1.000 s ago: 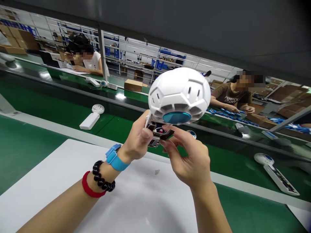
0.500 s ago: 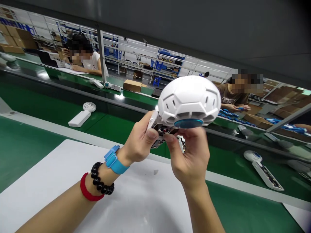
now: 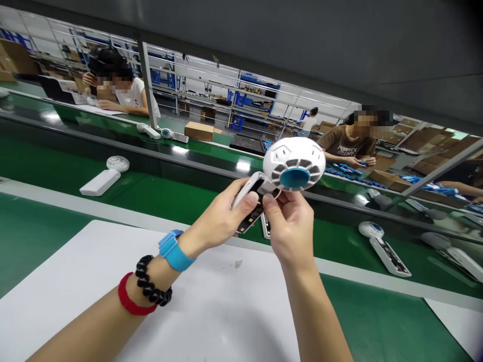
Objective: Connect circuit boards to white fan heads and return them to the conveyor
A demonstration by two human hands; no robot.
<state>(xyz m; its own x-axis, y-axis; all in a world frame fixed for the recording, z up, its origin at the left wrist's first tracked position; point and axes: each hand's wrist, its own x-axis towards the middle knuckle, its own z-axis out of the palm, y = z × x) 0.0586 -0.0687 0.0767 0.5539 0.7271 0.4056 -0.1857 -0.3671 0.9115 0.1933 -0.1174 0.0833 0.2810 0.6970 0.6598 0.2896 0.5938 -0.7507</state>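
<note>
Both hands hold a white handheld fan (image 3: 294, 156) above the white sheet (image 3: 211, 311). Its round head has a blue centre and points up to the right. The fan's handle is open and shows a dark circuit board (image 3: 249, 220). My left hand (image 3: 226, 211) is closed round the handle's left side, thumb on the board. Close beside it, my right hand (image 3: 289, 221) is closed under the head, its thumb near the neck; the fingers behind are partly hidden. A narrow white handle part with board parts (image 3: 266, 226) shows between the hands.
More white fans lie on the green conveyor belt: one fan (image 3: 100, 182) at left, an open-handled fan (image 3: 388, 254) at right. Across the line sit a person in white (image 3: 130, 95) and a person in brown (image 3: 349, 143). A dark shelf (image 3: 264, 45) hangs overhead.
The fan has moved lower and farther from me, its head tilted so that more of the blue centre shows. Both hands keep hold of it. The view has shifted slightly to the right.
</note>
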